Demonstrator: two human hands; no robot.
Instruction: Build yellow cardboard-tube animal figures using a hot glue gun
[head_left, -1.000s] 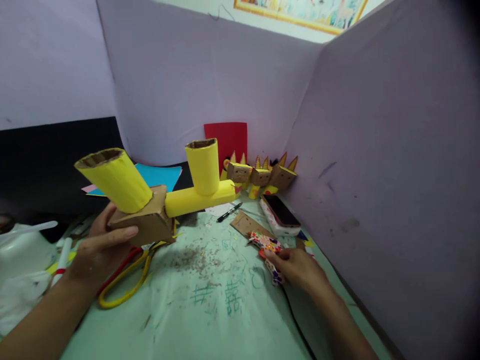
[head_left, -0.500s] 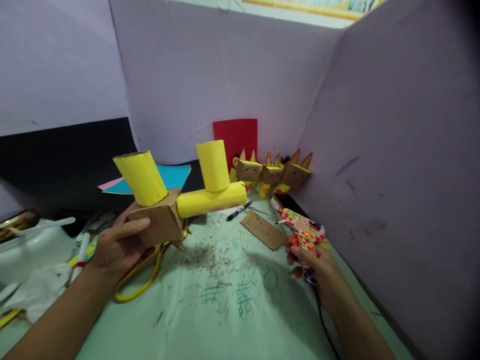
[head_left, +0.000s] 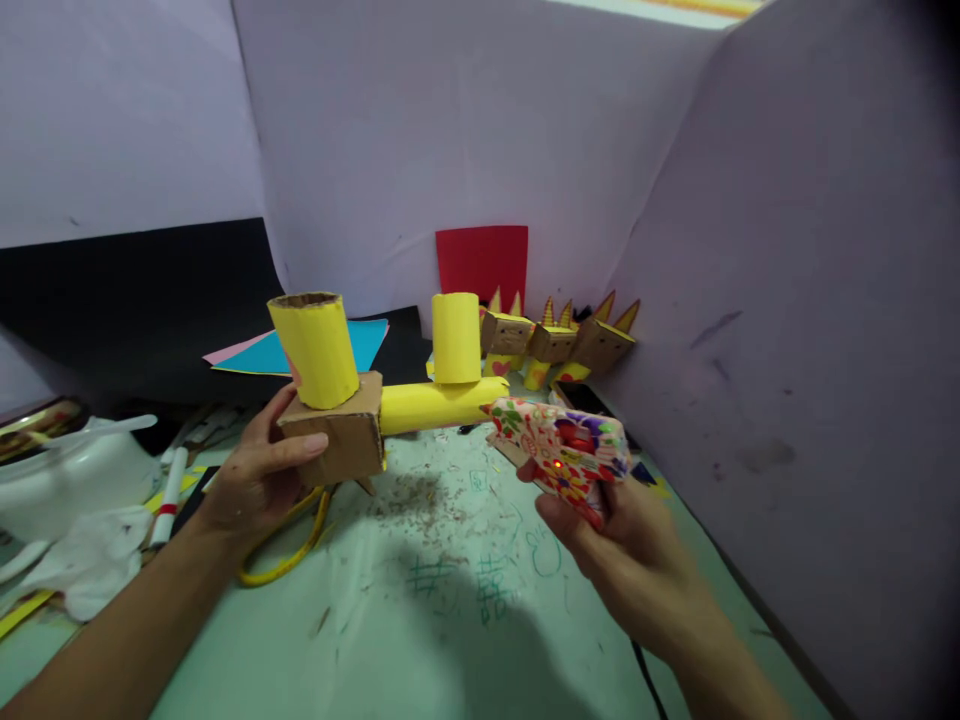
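Observation:
My left hand (head_left: 262,465) grips a cardboard model (head_left: 341,440) by its brown box, thumb on the near face. A wide yellow tube (head_left: 315,350) stands on the box. From the box's right side runs a long yellow tube (head_left: 420,405), with a shorter yellow tube (head_left: 456,338) upright near its end. My right hand (head_left: 615,540) is closed round the handle of a flower-patterned glue gun (head_left: 559,440); a small red light glows on it. The gun's nozzle points left, close by the long tube's free end; whether they touch I cannot tell.
Yellow-handled scissors (head_left: 289,560) lie under the model. Several cardboard figures with pointed horns (head_left: 555,340) stand at the back, beside red paper (head_left: 482,265). At left are a white bowl (head_left: 82,480) and a marker (head_left: 171,495). A power cord (head_left: 649,680) trails below my right hand.
My right hand has raised the glue gun and brought it leftward to the long tube's end. The model has shifted slightly right and turned a little in my left hand.

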